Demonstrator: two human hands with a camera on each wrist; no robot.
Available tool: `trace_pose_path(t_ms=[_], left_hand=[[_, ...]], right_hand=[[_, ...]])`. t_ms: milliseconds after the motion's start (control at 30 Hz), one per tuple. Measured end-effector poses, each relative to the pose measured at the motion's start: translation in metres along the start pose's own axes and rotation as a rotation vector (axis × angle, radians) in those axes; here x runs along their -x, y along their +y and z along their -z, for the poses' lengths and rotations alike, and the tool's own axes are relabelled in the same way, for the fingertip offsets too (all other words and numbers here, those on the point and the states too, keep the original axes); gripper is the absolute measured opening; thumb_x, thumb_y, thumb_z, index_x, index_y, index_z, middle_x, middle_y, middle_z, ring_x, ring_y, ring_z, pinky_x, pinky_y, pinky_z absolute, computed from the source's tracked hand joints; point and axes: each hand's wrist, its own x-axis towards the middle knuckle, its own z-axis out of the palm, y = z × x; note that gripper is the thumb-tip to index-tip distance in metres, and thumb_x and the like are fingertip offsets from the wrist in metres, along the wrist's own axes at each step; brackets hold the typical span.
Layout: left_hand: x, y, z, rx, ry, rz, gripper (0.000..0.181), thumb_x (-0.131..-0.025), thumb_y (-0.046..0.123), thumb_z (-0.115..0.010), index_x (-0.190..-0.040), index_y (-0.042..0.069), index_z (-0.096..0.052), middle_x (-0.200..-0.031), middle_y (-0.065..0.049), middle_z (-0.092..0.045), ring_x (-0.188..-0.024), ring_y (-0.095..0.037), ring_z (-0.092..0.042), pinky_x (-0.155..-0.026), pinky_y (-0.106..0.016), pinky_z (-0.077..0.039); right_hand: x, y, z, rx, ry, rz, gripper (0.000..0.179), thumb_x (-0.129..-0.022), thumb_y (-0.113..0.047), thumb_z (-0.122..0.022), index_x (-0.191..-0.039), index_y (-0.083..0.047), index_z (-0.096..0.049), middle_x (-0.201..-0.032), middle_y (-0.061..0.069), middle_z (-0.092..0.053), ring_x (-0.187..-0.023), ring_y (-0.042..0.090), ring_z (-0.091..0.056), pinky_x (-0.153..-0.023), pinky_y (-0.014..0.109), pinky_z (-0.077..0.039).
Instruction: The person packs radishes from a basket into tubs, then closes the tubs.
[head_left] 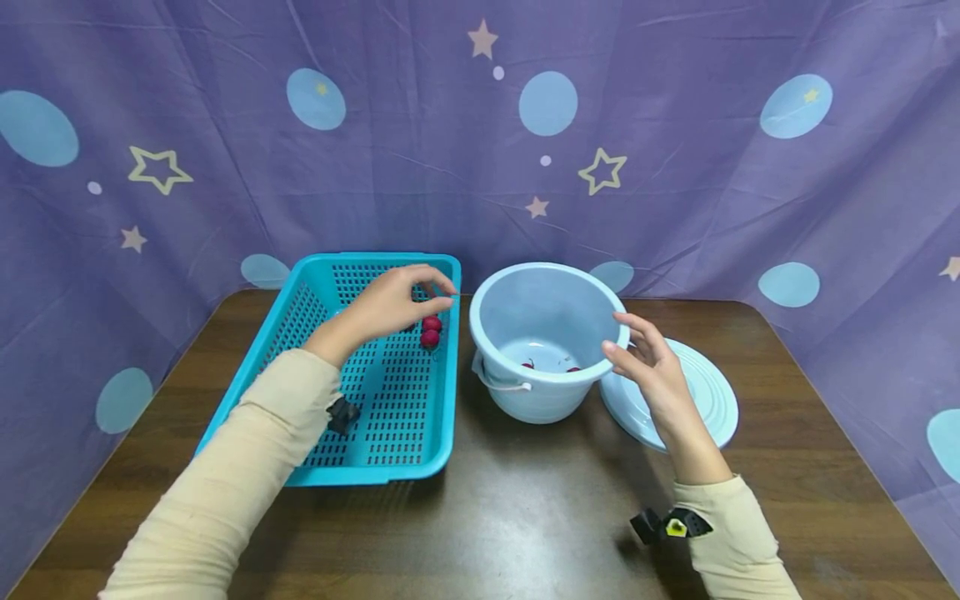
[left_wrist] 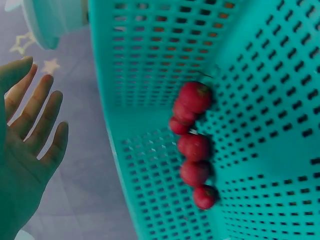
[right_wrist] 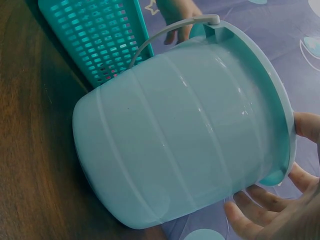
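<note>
My left hand point(head_left: 397, 300) hovers above the right side of a turquoise perforated basket point(head_left: 452, 417). Its fingers are loosely extended, with nothing between them in the left wrist view. Below it, several small red radishes point(left_wrist: 195, 147) lie along the basket's wall; in the head view the hand partly hides them. A pale blue bucket point(head_left: 540, 404) stands upright right of the basket, and parts of red radishes point(head_left: 528, 365) with thin dark tails show at its bottom. At the bucket's right rim, my right hand point(head_left: 656, 379) holds the edge, thumb at the rim and fingers along the outer wall.
A round pale blue lid point(head_left: 708, 383) lies on the wooden table point(head_left: 540, 517) behind the right hand. The bucket's thin handle point(head_left: 498, 386) hangs down at its front left. A purple patterned cloth point(head_left: 420, 125) stands behind the table.
</note>
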Motion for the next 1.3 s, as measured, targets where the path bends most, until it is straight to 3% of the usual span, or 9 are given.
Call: trace_pose_path(t_ms=[233,400,700,1000,1300], left_hand=[[-0.003,-0.023,-0.007,0.051,0.001,0.077,0.022,-0.097,0.028,-0.066,-0.115,0.015,-0.07,-0.115,-0.002,-0.065,-0.099,-0.022,-0.059,-0.08,-0.041,-0.05],[-0.008,-0.038,-0.013,0.092,-0.002,0.154,0.025,-0.097,0.027,-0.065,-0.117,0.013,-0.069,-0.12,-0.006,-0.064,-0.109,-0.027,-0.058,-0.087,-0.045,-0.049],[-0.017,-0.062,-0.029,0.141,-0.003,0.183,0.028,-0.096,0.018,-0.066,-0.119,0.002,-0.068,-0.115,-0.013,-0.067,-0.108,-0.031,-0.06,-0.091,-0.046,-0.048],[-0.014,-0.074,-0.041,0.131,-0.028,0.26,0.024,-0.097,0.02,-0.066,-0.115,0.005,-0.07,-0.121,-0.014,-0.065,-0.114,-0.031,-0.057,-0.097,-0.049,-0.045],[-0.01,-0.076,-0.048,0.092,-0.067,0.255,0.021,-0.097,0.016,-0.064,-0.115,0.006,-0.071,-0.12,-0.013,-0.066,-0.111,-0.03,-0.055,-0.096,-0.048,-0.046]], right_hand=[[0.0,0.001,0.0,0.0,-0.001,0.001,0.053,-0.096,-0.023,-0.067,-0.145,-0.014,-0.046,-0.144,0.014,-0.043,-0.119,0.014,-0.051,-0.088,0.022,-0.048],[0.0,0.001,0.0,0.0,0.001,0.0,0.053,-0.096,-0.024,-0.067,-0.144,-0.015,-0.047,-0.144,0.014,-0.044,-0.119,0.014,-0.051,-0.088,0.022,-0.048],[0.0,0.001,0.001,-0.001,0.0,0.001,0.052,-0.096,-0.023,-0.066,-0.144,-0.016,-0.047,-0.144,0.014,-0.043,-0.119,0.013,-0.051,-0.088,0.022,-0.048],[0.0,0.001,0.001,-0.002,0.001,0.004,0.053,-0.096,-0.023,-0.067,-0.145,-0.015,-0.046,-0.144,0.014,-0.044,-0.119,0.013,-0.051,-0.089,0.022,-0.048],[0.0,-0.001,0.0,-0.006,0.001,-0.005,0.054,-0.096,-0.023,-0.067,-0.145,-0.015,-0.046,-0.148,0.015,-0.041,-0.127,0.019,-0.047,-0.089,0.021,-0.048]])
